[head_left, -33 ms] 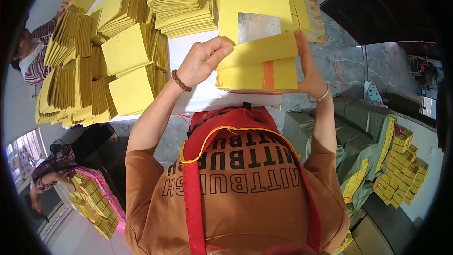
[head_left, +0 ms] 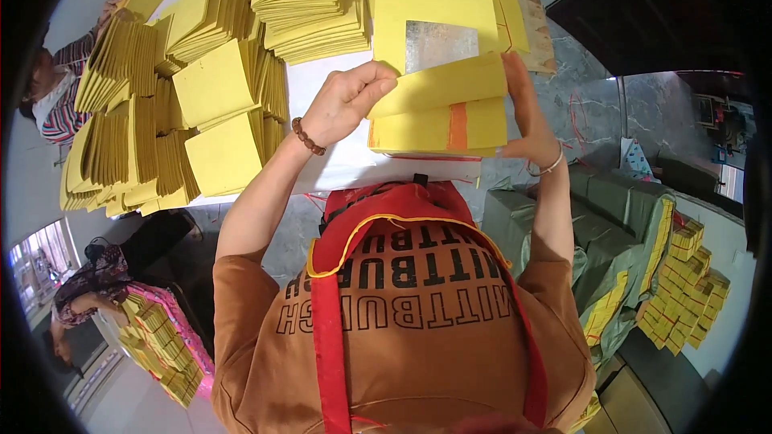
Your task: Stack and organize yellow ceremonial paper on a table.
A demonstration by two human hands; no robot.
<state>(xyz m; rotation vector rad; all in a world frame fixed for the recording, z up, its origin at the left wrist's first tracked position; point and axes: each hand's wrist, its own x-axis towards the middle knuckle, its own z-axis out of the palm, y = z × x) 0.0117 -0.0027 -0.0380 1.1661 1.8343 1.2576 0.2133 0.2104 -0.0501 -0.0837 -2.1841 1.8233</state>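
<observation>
Near the table's front edge lies a stack of yellow paper (head_left: 402,135), with an orange band across its front part. My left hand (head_left: 347,102) is closed in a pinch at the left end of a raised yellow paper flap (head_left: 450,84), which tilts up over the stack. At the stack's right end is my right hand (head_left: 532,116), its fingers along the far corner and its thumb at the near corner, gripping the paper edges. Just behind is a larger yellow sheet (head_left: 434,2) with a silver rectangle (head_left: 441,47) on it.
Tall piles of folded yellow paper (head_left: 310,4) crowd the table's left and back. Red-tied yellow bundles (head_left: 507,12) lie at the back right. Green-covered stacks (head_left: 595,209) stand on the right. Two other people work on the left, one by a pink-edged container (head_left: 153,289) of yellow bundles.
My right hand has shifted very slightly, its thumb moving a little left at the stack's near corner. My left hand and the flap stay in place.
</observation>
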